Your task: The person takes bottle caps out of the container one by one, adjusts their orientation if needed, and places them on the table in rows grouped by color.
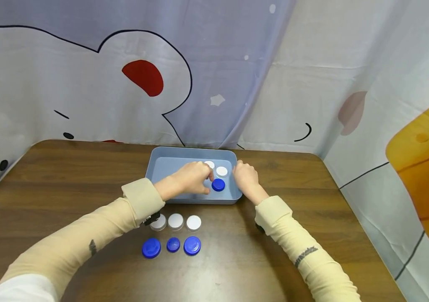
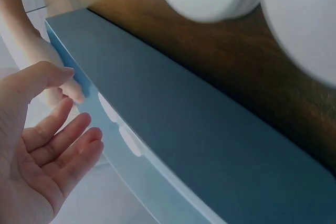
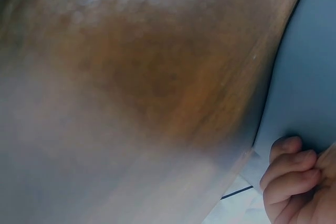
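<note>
My left hand (image 1: 194,177) hovers over the blue-grey tray (image 1: 172,152), fingers loosely bent and thumb apart. In the left wrist view the palm of this left hand (image 2: 44,145) holds nothing. Just right of its fingertips, a blue cap (image 1: 218,185) lies in the tray. Behind that cap are two white caps (image 1: 221,171), one partly covered by the left hand. My right hand (image 1: 245,175) grips the tray's right rim. The right wrist view shows the curled fingers (image 3: 291,179) against the tray's outer wall; the thumb is hidden there.
In front of the tray, three white caps (image 1: 175,221) stand in a row on the brown wooden table (image 1: 86,167), the leftmost partly behind the left wrist. A row of three blue caps (image 1: 173,244) lies nearer. A printed curtain (image 1: 218,75) hangs behind the table.
</note>
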A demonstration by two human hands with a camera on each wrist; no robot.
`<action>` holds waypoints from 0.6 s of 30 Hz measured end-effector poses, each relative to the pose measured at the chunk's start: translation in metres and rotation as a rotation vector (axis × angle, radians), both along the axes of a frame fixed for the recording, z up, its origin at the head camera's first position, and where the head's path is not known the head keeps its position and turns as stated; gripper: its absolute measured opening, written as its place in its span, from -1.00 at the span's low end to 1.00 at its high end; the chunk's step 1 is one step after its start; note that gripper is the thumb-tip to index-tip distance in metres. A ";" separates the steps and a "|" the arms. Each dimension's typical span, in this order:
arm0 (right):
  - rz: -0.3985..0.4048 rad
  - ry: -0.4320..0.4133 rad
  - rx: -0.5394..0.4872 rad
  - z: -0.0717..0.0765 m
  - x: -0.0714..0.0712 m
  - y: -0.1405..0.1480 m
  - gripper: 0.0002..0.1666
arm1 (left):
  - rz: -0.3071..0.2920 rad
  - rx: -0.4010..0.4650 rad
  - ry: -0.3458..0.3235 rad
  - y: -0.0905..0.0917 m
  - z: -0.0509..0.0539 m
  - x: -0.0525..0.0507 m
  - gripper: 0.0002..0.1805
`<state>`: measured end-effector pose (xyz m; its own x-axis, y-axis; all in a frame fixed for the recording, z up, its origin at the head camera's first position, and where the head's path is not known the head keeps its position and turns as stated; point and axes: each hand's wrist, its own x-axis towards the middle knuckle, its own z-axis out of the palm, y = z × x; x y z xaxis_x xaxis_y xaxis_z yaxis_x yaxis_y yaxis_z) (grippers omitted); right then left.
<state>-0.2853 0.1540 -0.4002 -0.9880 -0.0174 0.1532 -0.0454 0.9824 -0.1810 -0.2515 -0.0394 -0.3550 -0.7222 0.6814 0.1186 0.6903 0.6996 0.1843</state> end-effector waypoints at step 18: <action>-0.003 0.014 0.009 0.000 0.003 0.001 -0.70 | -0.012 -0.016 0.077 0.010 0.005 -0.028 -0.66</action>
<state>-0.2823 0.1550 -0.4005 -0.9858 -0.0163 0.1672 -0.0454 0.9841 -0.1718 -0.2796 -0.0298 -0.3498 -0.7033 0.6919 0.1629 0.7102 0.6938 0.1193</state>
